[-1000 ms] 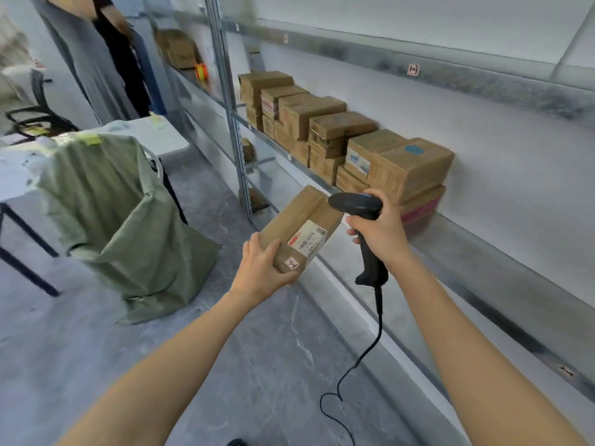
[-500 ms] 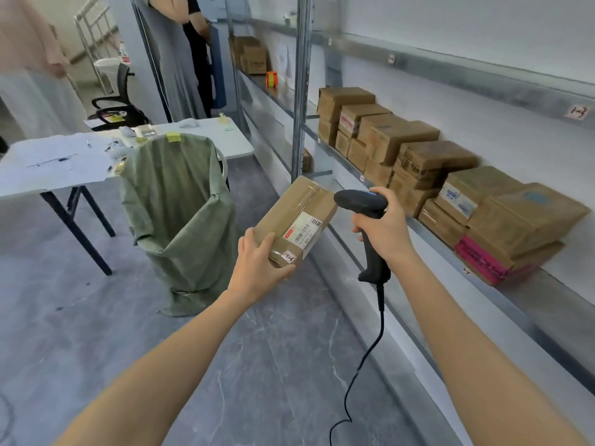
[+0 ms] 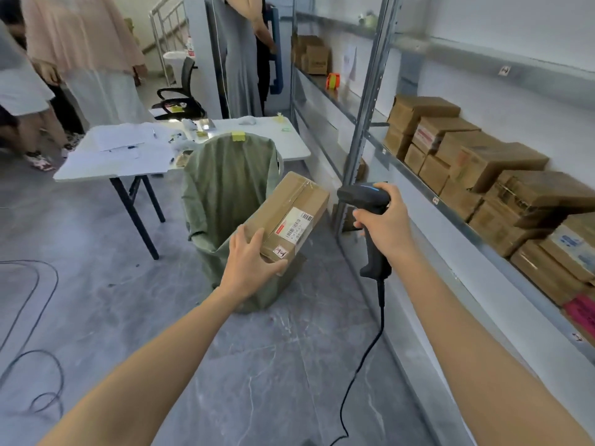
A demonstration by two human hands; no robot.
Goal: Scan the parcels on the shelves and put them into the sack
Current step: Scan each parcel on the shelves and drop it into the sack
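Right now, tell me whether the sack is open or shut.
Open: the sack gapes upright, its rim spread wide and inner wall showing.

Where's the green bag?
In the head view, the green fabric sack stands on the floor at centre, beside the white table, behind the brown cardboard parcel.

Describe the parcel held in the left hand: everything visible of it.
The parcel is an oblong brown cardboard box, sealed with clear tape along its top seam. The side facing the camera bears a white label with barcodes and a red strip, and a small white sticker with a red symbol near the lower corner. It is tilted, far end raised, in the air in front of the green sack. Only the left hand touches it, gripping its near end.
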